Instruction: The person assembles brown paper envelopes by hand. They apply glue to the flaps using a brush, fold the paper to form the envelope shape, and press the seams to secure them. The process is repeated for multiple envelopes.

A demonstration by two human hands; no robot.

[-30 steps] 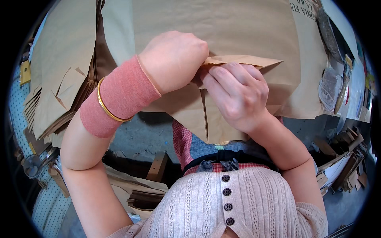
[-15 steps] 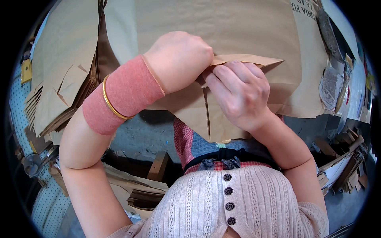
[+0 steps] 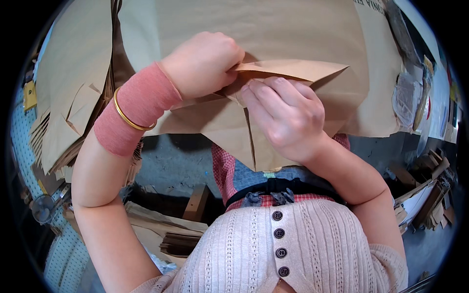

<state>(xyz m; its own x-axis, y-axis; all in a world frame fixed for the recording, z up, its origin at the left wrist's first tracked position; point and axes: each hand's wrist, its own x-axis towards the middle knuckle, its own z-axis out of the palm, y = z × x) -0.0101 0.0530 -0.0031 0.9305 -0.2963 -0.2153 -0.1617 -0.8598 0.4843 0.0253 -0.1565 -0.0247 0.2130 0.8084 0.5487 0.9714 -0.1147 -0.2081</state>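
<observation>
A large brown paper bag (image 3: 293, 29) lies in front of me, its near end folded and standing partly apart. My left hand (image 3: 205, 63) is closed in a fist on the upper flap of that end, its fingertips hidden. With curled, pinching fingers, my right hand (image 3: 288, 115) grips the lower paper edge just to the right. Between the hands and beyond them, the flap gapes in a dark slot. A creased lower flap hangs toward my lap. On my left wrist are a pink band and a gold bangle.
Stacked paper bags (image 3: 73, 97) with folded ends lie at the left. Clear plastic packaging (image 3: 408, 100) rests at the right edge. Below stand a wooden block (image 3: 197, 202) and more brown paper (image 3: 181, 239); scraps (image 3: 430, 190) pile up at lower right.
My left hand has moved left and slightly away, drawing the upper flap wider from the lower edge. My right hand has shifted slightly left. The gap between my hands has grown.
</observation>
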